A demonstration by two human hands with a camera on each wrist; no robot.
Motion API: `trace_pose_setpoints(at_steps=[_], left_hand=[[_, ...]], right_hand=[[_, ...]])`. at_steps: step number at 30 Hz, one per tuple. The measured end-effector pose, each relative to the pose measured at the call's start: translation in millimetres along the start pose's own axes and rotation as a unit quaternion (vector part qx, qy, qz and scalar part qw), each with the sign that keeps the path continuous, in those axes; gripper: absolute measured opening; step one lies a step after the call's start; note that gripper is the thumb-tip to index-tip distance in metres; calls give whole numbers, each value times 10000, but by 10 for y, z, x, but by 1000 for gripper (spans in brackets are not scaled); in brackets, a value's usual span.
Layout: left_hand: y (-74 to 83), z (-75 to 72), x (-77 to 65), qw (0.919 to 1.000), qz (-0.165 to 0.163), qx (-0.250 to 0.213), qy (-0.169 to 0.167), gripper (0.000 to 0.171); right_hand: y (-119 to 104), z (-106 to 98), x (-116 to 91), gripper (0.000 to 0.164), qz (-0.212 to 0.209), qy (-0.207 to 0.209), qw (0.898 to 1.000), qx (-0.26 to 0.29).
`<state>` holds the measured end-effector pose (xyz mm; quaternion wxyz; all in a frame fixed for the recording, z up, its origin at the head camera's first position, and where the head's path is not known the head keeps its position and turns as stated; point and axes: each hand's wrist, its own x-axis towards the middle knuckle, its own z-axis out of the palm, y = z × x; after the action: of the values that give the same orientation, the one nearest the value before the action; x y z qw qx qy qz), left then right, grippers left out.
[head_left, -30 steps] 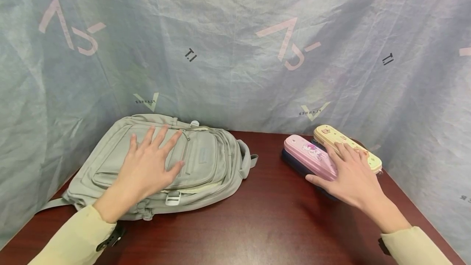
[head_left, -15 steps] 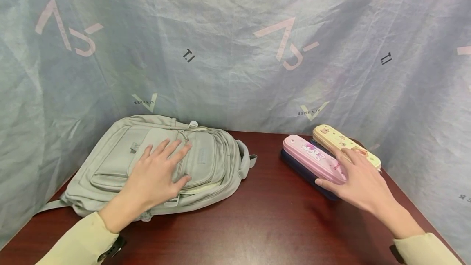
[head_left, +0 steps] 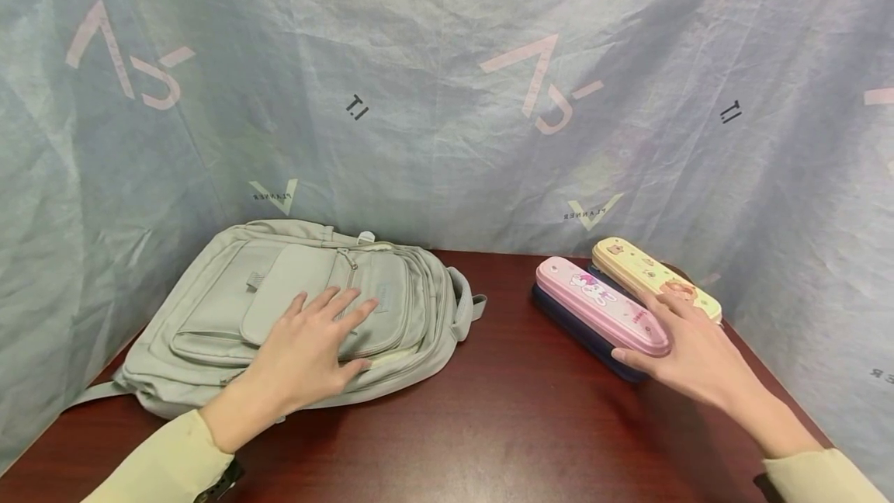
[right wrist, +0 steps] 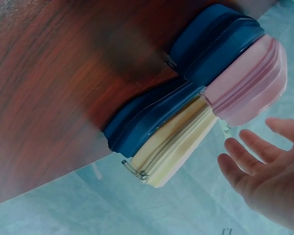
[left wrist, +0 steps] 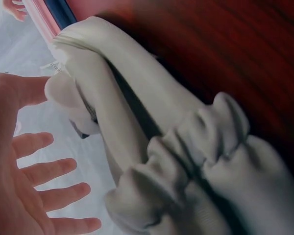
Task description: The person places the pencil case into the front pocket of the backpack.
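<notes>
A grey-green backpack (head_left: 216, 286) lies flat on the left of the table. My left hand (head_left: 303, 355) is over its front pocket, fingers spread and holding nothing; the left wrist view shows it apart from the bag's gathered side (left wrist: 171, 156). To the right, a pink pencil case (head_left: 594, 297) with a rabbit picture sits on a dark blue one (head_left: 576, 328). Behind it a yellow pencil case (head_left: 639, 266) rests on another dark blue pencil case (right wrist: 142, 117). My right hand (head_left: 691, 355) is at the near end of the pink case, fingers loosely extended with a gap to it in the right wrist view.
The dark red wooden table (head_left: 482, 425) reaches back to a hanging grey cloth (head_left: 433, 99), which also encloses both sides. A carry loop (head_left: 464, 305) sticks out from the backpack's right end, and a strap (head_left: 98, 392) trails from its left.
My left hand has slid right and toward me over the backpack. My right hand has drawn back toward the near right, uncovering more of the pink and yellow cases.
</notes>
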<state>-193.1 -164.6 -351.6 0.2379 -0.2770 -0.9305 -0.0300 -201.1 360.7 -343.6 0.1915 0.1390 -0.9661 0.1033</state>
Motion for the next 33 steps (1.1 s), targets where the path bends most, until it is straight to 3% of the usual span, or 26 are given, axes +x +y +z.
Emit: trace_pose_setpoints(at_steps=[13, 21, 25, 33], left_hand=[[33, 17, -16, 9996, 98, -118, -251, 77], [48, 58, -16, 9991, 223, -142, -319, 76], [47, 81, -6, 9985, 505, -214, -46, 69], [44, 154, -4, 9888, 1267, -351, 709, 35]], right_hand=[[104, -11, -12, 103, 103, -261, 9966, 777], [176, -8, -3, 99, 305, -458, 9941, 939], [224, 3, -6, 98, 284, -500, 9927, 1064], [290, 34, -10, 97, 391, -592, 9906, 1173]])
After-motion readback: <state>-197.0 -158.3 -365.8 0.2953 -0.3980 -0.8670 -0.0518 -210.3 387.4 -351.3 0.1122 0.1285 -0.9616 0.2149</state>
